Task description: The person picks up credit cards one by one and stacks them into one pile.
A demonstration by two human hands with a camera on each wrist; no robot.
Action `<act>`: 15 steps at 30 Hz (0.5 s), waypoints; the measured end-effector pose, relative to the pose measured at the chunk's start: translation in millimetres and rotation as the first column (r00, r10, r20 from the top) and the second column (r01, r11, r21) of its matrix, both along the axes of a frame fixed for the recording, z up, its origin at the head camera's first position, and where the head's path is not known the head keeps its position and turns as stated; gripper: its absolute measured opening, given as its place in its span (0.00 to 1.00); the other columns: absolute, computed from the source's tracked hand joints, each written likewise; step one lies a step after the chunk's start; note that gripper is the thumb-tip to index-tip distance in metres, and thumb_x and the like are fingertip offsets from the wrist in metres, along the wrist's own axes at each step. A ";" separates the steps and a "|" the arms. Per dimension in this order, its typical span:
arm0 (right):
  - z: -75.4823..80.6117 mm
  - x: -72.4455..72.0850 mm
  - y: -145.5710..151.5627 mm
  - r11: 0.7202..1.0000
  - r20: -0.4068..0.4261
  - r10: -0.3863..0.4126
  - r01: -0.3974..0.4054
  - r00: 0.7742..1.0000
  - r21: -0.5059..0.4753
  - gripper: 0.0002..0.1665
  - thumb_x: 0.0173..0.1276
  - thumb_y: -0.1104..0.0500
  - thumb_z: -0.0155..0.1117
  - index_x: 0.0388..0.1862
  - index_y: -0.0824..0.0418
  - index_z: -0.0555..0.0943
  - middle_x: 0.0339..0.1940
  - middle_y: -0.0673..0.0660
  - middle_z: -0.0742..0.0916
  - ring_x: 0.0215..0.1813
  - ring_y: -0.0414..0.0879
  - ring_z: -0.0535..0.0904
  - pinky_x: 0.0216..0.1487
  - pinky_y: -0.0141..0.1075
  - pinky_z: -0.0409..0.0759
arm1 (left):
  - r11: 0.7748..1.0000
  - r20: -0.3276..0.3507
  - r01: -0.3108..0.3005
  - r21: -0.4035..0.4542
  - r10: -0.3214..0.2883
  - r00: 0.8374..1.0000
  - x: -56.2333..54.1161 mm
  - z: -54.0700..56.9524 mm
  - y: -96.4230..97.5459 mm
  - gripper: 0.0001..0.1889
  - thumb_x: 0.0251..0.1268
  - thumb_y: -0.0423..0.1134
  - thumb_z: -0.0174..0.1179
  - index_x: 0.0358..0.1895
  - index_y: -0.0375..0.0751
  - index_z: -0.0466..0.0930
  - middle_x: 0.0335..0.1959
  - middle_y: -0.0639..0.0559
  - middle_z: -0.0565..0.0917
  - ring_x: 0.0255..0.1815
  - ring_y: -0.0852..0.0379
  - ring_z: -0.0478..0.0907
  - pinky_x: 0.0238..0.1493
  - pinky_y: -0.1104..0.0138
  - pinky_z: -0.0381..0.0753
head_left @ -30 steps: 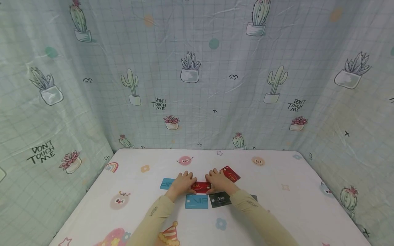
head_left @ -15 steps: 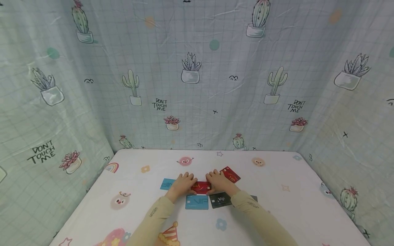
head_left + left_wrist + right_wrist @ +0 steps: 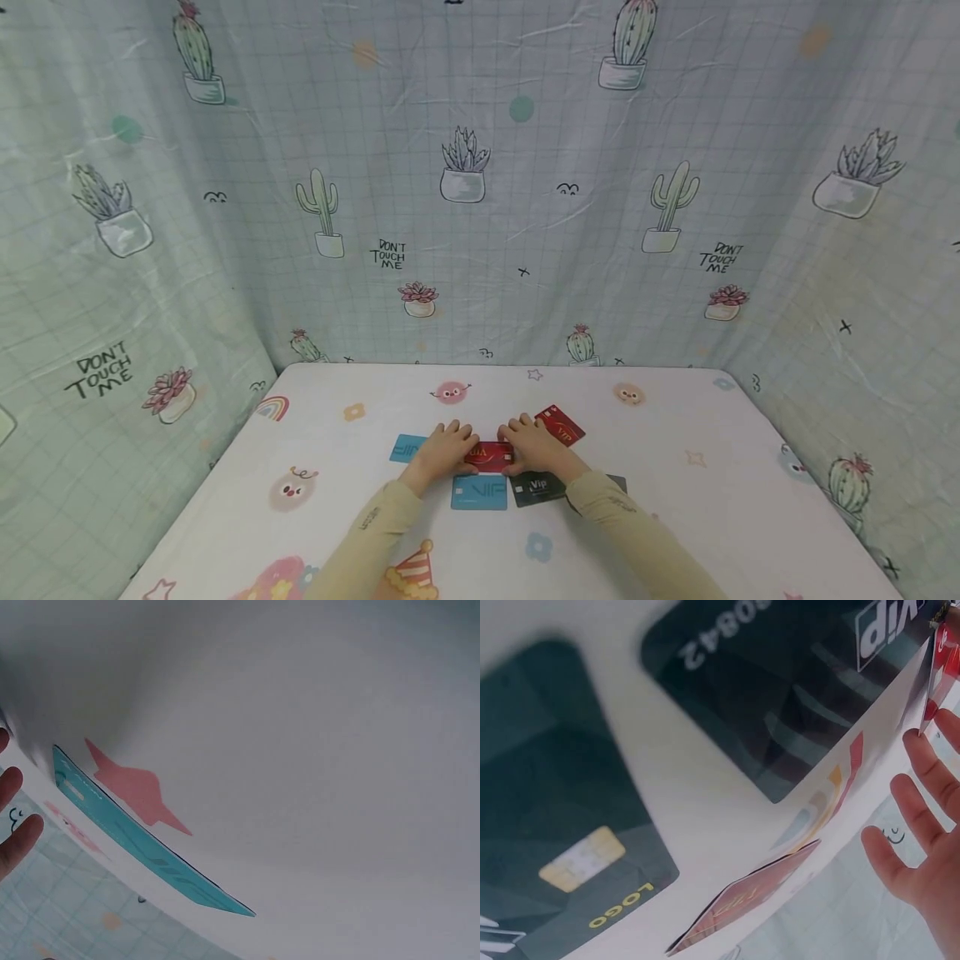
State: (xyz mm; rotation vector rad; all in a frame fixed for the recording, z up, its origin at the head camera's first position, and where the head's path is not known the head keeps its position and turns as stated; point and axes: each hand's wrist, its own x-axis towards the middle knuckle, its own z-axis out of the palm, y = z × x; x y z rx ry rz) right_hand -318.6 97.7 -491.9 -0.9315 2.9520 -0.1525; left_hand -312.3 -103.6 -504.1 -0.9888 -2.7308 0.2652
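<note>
A red VIP card point(image 3: 491, 457) lies flat between the two hands in the head view. My left hand point(image 3: 442, 452) holds its left end, thumb at the near edge and fingers at the far edge. The right hand point(image 3: 534, 444) grips the right end in the same way; in the right wrist view its other fingers point(image 3: 922, 817) spread away from the card. Just below sits a blue VIP card point(image 3: 478, 493), with a black Vip card point(image 3: 534, 487) to its right. Another blue card point(image 3: 405, 448) is partly covered by my left hand.
A second red card point(image 3: 562, 423) lies tilted behind the right hand. Under the right forearm, a dark card point(image 3: 618, 482) shows only one end; its gold chip point(image 3: 581, 859) appears in the right wrist view. The white tablecloth point(image 3: 675, 517) carries printed figures, and a patterned curtain point(image 3: 517, 325) stands behind.
</note>
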 end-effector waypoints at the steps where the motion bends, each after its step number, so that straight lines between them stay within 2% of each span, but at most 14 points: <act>1: -0.8 -0.5 0.1 1.000 0.000 0.001 -0.001 1.000 -0.002 0.30 0.46 0.42 0.69 0.47 0.50 0.72 0.41 0.50 0.77 0.47 0.47 0.65 0.53 0.50 0.68 | 1.000 -0.003 0.000 -0.002 0.000 1.000 -0.6 -0.9 -0.2 0.26 0.47 0.62 0.58 0.46 0.51 0.73 0.40 0.54 0.76 0.42 0.56 0.69 0.47 0.59 0.76; 7: -2.8 -3.2 1.9 1.000 -0.007 0.012 -0.012 1.000 -0.019 0.30 0.45 0.41 0.69 0.46 0.50 0.72 0.41 0.50 0.77 0.46 0.46 0.65 0.52 0.51 0.69 | 1.000 -0.001 0.000 0.002 0.000 1.000 -1.1 -1.9 -0.9 0.26 0.47 0.63 0.56 0.47 0.51 0.73 0.40 0.54 0.76 0.41 0.56 0.69 0.46 0.59 0.75; 15: -0.4 0.0 2.6 1.000 -0.019 0.017 -0.017 1.000 -0.023 0.32 0.44 0.42 0.70 0.47 0.50 0.73 0.43 0.50 0.77 0.46 0.46 0.65 0.52 0.49 0.71 | 1.000 0.015 -0.004 0.009 0.004 1.000 0.4 -0.2 -0.6 0.26 0.48 0.62 0.56 0.47 0.50 0.73 0.40 0.54 0.76 0.42 0.56 0.69 0.47 0.59 0.75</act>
